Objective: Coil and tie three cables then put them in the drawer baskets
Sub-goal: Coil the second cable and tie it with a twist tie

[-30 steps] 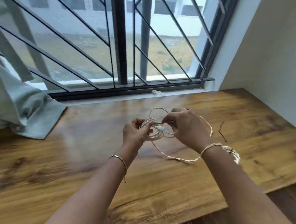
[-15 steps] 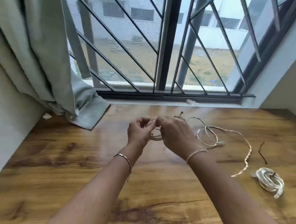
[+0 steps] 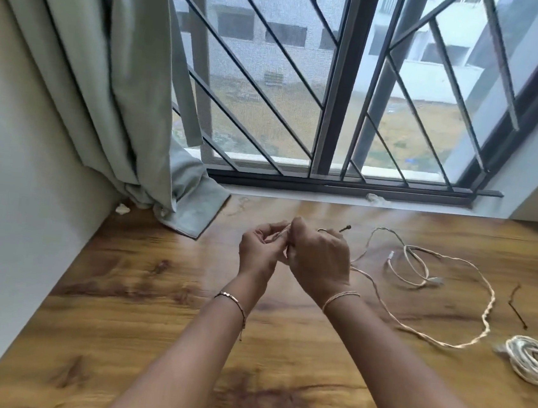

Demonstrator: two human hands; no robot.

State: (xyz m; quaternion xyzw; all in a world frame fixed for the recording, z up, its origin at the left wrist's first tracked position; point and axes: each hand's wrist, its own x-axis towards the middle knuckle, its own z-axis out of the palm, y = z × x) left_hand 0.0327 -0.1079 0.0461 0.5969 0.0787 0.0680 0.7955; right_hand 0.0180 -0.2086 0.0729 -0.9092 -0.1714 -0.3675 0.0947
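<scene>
One tied coil [image 3: 531, 364] lies near the table's [image 3: 152, 291] right edge. The left hand [image 3: 261, 253] and right hand [image 3: 318, 262] both pinch a second cable [image 3: 489, 303], which mostly trails loose across the table. No drawer baskets are visible, so most of the task is probably left.

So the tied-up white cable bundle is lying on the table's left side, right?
Not quite. The head view shows the tied-up white cable bundle lying on the wooden table's right side, close to the edge of the picture.
</scene>
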